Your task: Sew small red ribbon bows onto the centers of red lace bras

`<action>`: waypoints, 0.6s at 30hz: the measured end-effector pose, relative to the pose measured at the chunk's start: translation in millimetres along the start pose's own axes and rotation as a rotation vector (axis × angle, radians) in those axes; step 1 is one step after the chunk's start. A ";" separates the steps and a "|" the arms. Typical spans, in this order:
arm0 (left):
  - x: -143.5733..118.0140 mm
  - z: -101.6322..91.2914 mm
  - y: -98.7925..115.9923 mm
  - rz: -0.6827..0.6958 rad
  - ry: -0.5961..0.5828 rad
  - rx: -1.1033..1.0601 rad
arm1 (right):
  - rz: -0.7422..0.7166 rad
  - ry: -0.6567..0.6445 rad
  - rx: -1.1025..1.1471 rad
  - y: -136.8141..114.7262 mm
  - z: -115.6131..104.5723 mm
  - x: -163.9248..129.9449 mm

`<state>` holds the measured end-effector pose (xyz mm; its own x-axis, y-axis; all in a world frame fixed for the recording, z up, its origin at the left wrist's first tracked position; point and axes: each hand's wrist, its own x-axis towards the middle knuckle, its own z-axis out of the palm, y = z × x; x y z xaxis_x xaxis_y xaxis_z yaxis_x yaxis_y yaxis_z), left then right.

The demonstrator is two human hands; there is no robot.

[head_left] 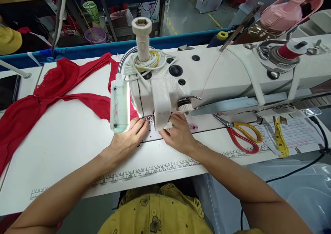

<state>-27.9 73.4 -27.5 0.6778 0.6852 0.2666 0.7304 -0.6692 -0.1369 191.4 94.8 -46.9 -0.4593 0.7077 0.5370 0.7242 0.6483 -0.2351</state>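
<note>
Both hands rest flat on the table (64, 140) at the foot of the sewing machine (181, 82), likely to steady work under the needle (149, 119), which sits between the two sets of fingertips. The left hand (128, 139) lies spread and relaxed; the right hand (178, 134) curls lightly, though whether it pinches anything I cannot tell. Red fabric (51, 89) trails well away beyond the left fingers; scissors (243, 134) lie beyond the right.

Light: bright, even, from overhead
Shadows: soft under the sewing machine (207, 78)
Edges: wide-angle bending, slight blur
</note>
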 end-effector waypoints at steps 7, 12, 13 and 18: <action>-3.3 0.1 -2.5 -0.031 0.003 -0.058 | -0.003 0.019 -0.019 -0.3 -0.2 -0.4; -3.7 -0.9 -0.1 -0.030 0.013 -0.067 | -0.013 0.013 -0.024 -1.4 -1.9 0.6; -3.9 -0.9 0.7 -0.029 0.010 -0.070 | -0.016 0.009 -0.023 -1.6 -2.1 0.7; -3.5 1.2 -0.1 -0.100 -0.012 -0.134 | -0.002 0.002 -0.002 -3.1 -3.7 0.7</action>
<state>-30.2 71.4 -29.6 0.6039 0.7531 0.2610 0.7770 -0.6293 0.0182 190.8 92.2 -42.8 -0.4597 0.7059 0.5389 0.7243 0.6491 -0.2325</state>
